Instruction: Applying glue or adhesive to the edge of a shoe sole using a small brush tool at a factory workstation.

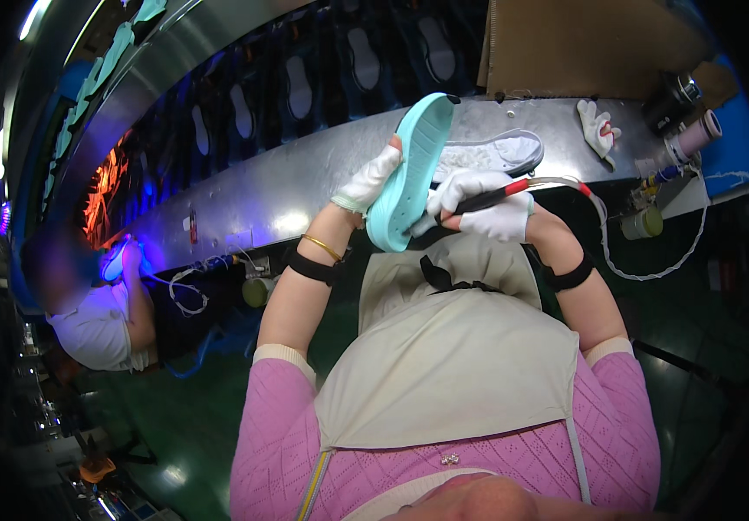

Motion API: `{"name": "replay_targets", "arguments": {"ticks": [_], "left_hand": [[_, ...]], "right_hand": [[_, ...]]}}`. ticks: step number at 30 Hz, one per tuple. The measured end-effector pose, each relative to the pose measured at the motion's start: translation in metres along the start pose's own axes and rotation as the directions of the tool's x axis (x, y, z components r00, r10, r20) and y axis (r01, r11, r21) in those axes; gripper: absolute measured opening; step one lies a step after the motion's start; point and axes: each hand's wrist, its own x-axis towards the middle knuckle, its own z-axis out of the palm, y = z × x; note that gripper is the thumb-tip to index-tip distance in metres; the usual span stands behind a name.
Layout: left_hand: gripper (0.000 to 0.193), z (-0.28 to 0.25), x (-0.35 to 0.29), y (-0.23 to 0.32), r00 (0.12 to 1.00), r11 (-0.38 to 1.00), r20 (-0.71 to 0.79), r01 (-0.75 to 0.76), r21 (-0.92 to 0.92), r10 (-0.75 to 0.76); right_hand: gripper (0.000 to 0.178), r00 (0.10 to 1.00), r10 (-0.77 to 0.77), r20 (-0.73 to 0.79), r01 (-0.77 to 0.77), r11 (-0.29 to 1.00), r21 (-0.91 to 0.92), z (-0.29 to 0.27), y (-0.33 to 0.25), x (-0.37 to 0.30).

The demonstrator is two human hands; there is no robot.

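Observation:
My left hand (373,180), in a white glove with bare fingertips, grips a turquoise shoe sole (411,165) by its left edge. The sole is tilted upright above the bench's near edge, its hollow inner side showing. My right hand (500,217), gloved the same way, is closed around a pen-like tool (483,200) with a black and red grip. A pale hose (604,217) runs from its back end toward the right. Its tip is close to the sole's lower end; whether they touch I cannot tell. Behind my hands a grey-rimmed, white-filled sole (500,154) lies on the metal bench (296,187).
Beyond the bench, several shoe-shaped pieces (299,87) stand in a dark row. A cardboard sheet (600,48), spare glove (598,130), black canister (674,104) and pinkish cylinder (700,136) are at the right. At the far left another person (101,321) handles a blue-lit sole.

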Motion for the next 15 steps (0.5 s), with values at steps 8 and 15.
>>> {"name": "replay_targets", "arguments": {"ticks": [8, 15], "left_hand": [[0.062, -0.022, -0.011, 0.015, 0.920, 0.906, -0.071, -0.362, 0.220, 0.385], [0.072, -0.028, -0.030, 0.019, 0.956, 0.746, 0.086, -0.161, -0.646, 0.280]], "right_hand": [[0.016, 0.983, -0.182, -0.030, 0.169, 0.954, -0.246, -0.016, -0.014, 0.004], [0.016, 0.911, -0.104, -0.398, 0.120, 0.993, 0.017, -0.016, -0.018, 0.002]]}}
